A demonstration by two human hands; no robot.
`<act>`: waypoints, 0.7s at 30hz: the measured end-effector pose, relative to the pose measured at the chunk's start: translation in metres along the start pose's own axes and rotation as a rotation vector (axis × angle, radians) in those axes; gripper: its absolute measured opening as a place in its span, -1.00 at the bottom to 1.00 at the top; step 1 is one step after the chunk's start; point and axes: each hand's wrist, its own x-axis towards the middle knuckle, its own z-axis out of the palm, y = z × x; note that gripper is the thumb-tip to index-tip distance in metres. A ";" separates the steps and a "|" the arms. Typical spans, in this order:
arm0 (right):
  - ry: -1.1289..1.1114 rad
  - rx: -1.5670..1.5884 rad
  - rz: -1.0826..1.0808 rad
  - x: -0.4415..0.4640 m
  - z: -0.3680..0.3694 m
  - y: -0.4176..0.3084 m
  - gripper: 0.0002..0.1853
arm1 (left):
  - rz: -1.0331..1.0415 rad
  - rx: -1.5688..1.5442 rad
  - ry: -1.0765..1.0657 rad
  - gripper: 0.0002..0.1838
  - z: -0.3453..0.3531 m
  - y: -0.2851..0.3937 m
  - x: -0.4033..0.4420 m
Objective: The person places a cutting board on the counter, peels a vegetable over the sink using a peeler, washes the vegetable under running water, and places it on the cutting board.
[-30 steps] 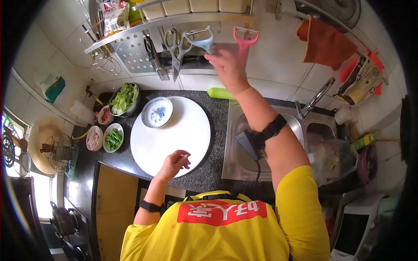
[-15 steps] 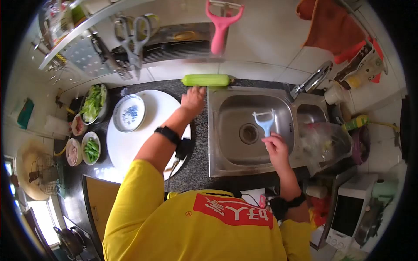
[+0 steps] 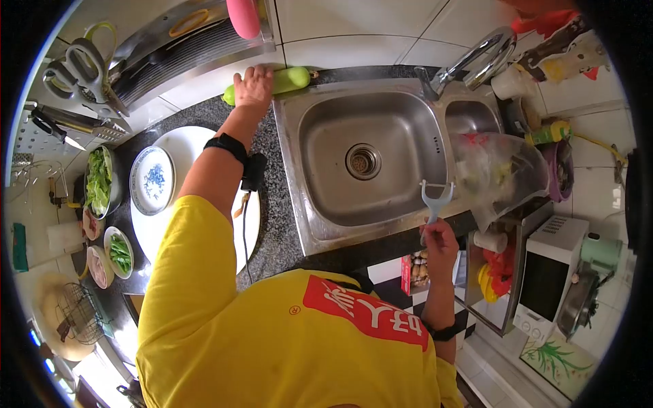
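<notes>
My left hand (image 3: pixel 252 90) lies over a long, smooth, light green gourd (image 3: pixel 291 79) behind the sink's back left corner. Its fingers curl over the far side of the gourd, and their tips are partly hidden. A light blue Y-shaped peeler (image 3: pixel 437 201) is in my right hand (image 3: pixel 439 239), above the sink's front edge at the right, with the blade pointing away from me. My right fingers wrap round the peeler's handle.
The steel sink (image 3: pixel 299 204) has a tap (image 3: pixel 469 58) behind it. A plastic bag (image 3: pixel 500 170) lies on its right side. To the left are a white round board (image 3: pixel 197 139), a patterned bowl (image 3: pixel 152 181) and small bowls of green peppers (image 3: pixel 120 254) and meat (image 3: pixel 100 266).
My left hand has reached onto the gourd from just in front of it. My right hand has drawn the peeler back from over the basin. The view has turned and shifted right.
</notes>
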 end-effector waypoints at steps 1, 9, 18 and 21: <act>0.003 0.005 -0.050 0.000 0.001 0.000 -0.86 | 0.002 -0.001 0.032 -0.65 0.003 -0.001 0.001; 0.038 0.020 -0.017 -0.009 0.001 -0.014 -0.87 | -0.002 -0.135 -0.080 -0.65 -0.001 0.001 -0.002; -0.025 0.075 -0.068 -0.010 -0.015 -0.025 -0.87 | 0.224 -0.719 0.208 -0.30 -0.096 0.011 -0.041; -0.136 0.143 -0.087 0.014 -0.020 -0.022 -0.83 | 0.140 -1.180 0.108 -0.30 -0.140 0.040 -0.066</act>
